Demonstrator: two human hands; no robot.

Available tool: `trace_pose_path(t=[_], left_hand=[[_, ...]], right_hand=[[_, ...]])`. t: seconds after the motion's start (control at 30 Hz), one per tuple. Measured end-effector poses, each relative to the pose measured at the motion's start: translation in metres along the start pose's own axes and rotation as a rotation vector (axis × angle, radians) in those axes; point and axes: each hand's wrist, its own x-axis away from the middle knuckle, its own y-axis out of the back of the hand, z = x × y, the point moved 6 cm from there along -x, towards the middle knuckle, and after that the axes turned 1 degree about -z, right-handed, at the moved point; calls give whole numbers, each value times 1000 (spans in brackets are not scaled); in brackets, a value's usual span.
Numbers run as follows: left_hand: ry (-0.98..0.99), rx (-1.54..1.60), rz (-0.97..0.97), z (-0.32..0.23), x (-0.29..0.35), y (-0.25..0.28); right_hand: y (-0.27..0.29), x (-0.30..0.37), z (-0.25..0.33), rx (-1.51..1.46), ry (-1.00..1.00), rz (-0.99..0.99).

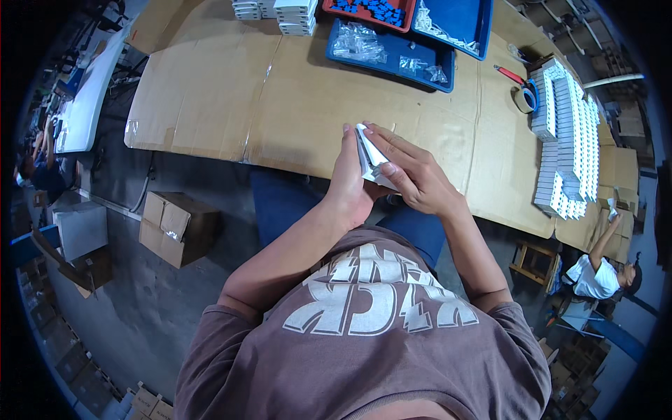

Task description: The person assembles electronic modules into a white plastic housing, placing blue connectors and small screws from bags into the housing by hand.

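Between my two hands, just over the near edge of the cardboard-covered table (294,105), is a white plastic housing (374,155) with a dark gap along its side. My left hand (348,175) supports it from the left, fingers pointing away from me. From the right, my right hand (416,171) wraps over it, its thumb pressed on the near part. The palms hide much of the piece, so its full shape cannot be made out.
Beyond my hands stand a blue tray (448,70) with clear plastic parts, a red tray (327,8) of blue pieces and another blue tray (484,31) of white parts. Tape (524,100), red-handled cutters (509,74) and stacked white pieces (570,140) lie right. A co-worker (595,276) sits far right.
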Motion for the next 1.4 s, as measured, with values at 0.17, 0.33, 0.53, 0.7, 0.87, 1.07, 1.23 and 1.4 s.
trace_pose_path(t=[0.17, 0.33, 0.53, 0.7, 0.87, 1.07, 1.23, 1.4], left_hand=[[14, -24, -5, 1, 1, 1], [9, -94, 38, 4, -1, 3], [50, -47, 36, 12, -7, 7], [92, -65, -7, 9, -7, 2], [120, -76, 21, 11, -8, 3], [142, -54, 57, 16, -13, 0], [136, 26, 66, 12, -12, 1], [85, -16, 81, 9, -14, 0]], right_hand=[[0, -1, -1, -33, -34, 29], [2, 1, -2, -69, -14, 8], [5, 7, -7, -140, -50, 3], [6, 8, -17, -230, -168, 43], [9, 7, -12, -240, -189, 26], [12, 6, -13, -206, -257, 64], [7, 5, -17, -325, -471, 132], [10, 7, -18, -386, -454, 102]])
